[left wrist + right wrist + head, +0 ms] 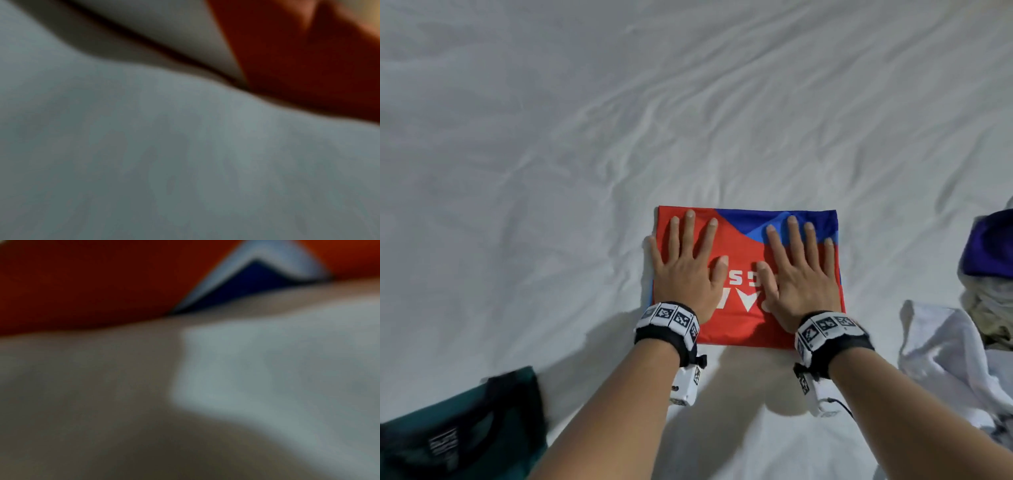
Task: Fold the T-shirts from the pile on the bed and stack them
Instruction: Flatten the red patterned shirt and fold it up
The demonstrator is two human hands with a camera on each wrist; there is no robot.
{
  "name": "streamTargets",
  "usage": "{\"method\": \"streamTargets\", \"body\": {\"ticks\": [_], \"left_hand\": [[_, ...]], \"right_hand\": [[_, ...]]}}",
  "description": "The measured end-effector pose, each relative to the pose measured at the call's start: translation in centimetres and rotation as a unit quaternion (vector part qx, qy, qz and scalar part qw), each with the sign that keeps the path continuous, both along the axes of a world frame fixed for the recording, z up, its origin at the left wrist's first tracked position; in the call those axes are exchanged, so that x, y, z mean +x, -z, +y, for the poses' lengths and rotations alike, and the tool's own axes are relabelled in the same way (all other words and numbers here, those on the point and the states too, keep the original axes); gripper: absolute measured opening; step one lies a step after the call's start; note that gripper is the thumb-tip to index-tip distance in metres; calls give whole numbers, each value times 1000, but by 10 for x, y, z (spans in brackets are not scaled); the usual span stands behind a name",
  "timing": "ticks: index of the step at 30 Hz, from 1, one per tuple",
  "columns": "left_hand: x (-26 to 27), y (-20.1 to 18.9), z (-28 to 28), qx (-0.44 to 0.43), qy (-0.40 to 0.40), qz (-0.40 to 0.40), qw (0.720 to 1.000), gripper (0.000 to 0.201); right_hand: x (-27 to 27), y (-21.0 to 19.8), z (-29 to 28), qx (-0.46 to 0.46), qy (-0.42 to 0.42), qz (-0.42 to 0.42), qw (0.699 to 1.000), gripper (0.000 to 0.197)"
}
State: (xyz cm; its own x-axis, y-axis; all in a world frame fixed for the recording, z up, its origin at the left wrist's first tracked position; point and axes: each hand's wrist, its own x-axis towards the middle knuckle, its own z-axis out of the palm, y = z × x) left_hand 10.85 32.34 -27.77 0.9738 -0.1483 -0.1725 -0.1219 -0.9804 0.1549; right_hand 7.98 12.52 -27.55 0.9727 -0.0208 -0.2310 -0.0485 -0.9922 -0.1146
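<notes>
A red and blue T-shirt (743,329) with white lettering lies folded into a flat rectangle on the white bed sheet (619,120). My left hand (688,263) lies flat on its left half, fingers spread and straight. My right hand (798,270) lies flat on its right half the same way, fingertips on the blue patch. Both wrist views are blurred: the left wrist view shows red cloth (308,56) over white sheet (164,154), the right wrist view shows red cloth (82,280) with a blue and white patch (257,275).
A dark green T-shirt (465,428) with a black collar lies folded at the near left. At the right edge sits a pile of crumpled clothes: a white garment (945,353), a purple one (989,246) and a beige one (983,301). Wrinkled sheet stretches beyond the folded shirt.
</notes>
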Motion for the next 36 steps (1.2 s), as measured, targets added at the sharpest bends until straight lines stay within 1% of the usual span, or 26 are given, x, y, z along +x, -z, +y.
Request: {"method": "streamTargets", "body": {"ticks": [3, 4, 5, 6, 8, 9, 10, 11, 14, 18, 21, 23, 25, 26, 27, 28, 29, 31, 32, 34, 36], "left_hand": [[4, -3, 13, -5, -101, 17, 995, 65], [2, -6, 16, -4, -128, 11, 992, 66], [-3, -11, 15, -7, -138, -2, 990, 68], [-11, -16, 11, -14, -123, -21, 992, 69], [-36, -18, -2, -24, -23, -37, 999, 68], [-50, -16, -7, -25, 27, -25, 999, 66], [-62, -11, -8, -24, 54, -10, 998, 65], [-71, -6, -6, -22, 53, -1, 998, 63], [-79, 2, 5, -7, -23, 5, 1000, 63], [-79, -3, 15, -4, -52, 15, 999, 63], [-76, -6, 16, -8, -74, 37, 997, 62], [-71, -16, 8, -7, -96, 42, 995, 64], [-64, -35, -8, -19, -116, 20, 993, 59], [-60, -45, -18, -34, -109, 1, 993, 49], [-56, -54, -29, -49, -86, -20, 995, 37], [-52, -63, -42, -67, -55, -31, 996, 27], [-47, -71, -58, -90, -25, -12, 996, 22], [-36, -84, -92, -121, 6, 82, 989, 30], [-30, -88, -109, -121, 6, 132, 984, 37], [-20, -92, -137, -111, -20, 220, 969, 53], [-13, -92, -156, -98, -34, 265, 959, 65]], "right_hand": [[-5, -3, -10, 5, 93, 28, 995, 64], [-8, -6, -9, 5, 124, 29, 992, 65], [-12, -11, -5, 7, 144, 21, 989, 67], [-18, -15, 3, 12, 142, 1, 990, 69], [-35, -20, 26, 32, 78, -42, 996, 68], [-46, -17, 38, 41, 40, -47, 997, 66], [-56, -13, 47, 47, 20, -42, 998, 65], [-64, -8, 51, 52, 22, -32, 998, 64], [-80, 3, 42, 59, 68, -11, 996, 63], [-88, 0, 16, 44, 59, 11, 997, 65], [-88, -3, 0, 51, 76, 27, 995, 62], [-88, -9, -7, 91, 118, 14, 989, 61], [-90, -21, -17, 138, 220, -38, 965, 60], [-90, -28, -22, 151, 275, -53, 948, 59], [-90, -33, -26, 158, 315, -50, 934, 58], [-91, -38, -30, 162, 336, -28, 927, 57], [-91, -40, -33, 164, 338, 0, 927, 57], [-92, -40, -40, 175, 316, 45, 931, 60], [-92, -39, -44, 183, 308, 62, 932, 59], [-92, -39, -49, 180, 287, 102, 935, 50], [-91, -41, -52, 188, 264, 116, 939, 36]]}}
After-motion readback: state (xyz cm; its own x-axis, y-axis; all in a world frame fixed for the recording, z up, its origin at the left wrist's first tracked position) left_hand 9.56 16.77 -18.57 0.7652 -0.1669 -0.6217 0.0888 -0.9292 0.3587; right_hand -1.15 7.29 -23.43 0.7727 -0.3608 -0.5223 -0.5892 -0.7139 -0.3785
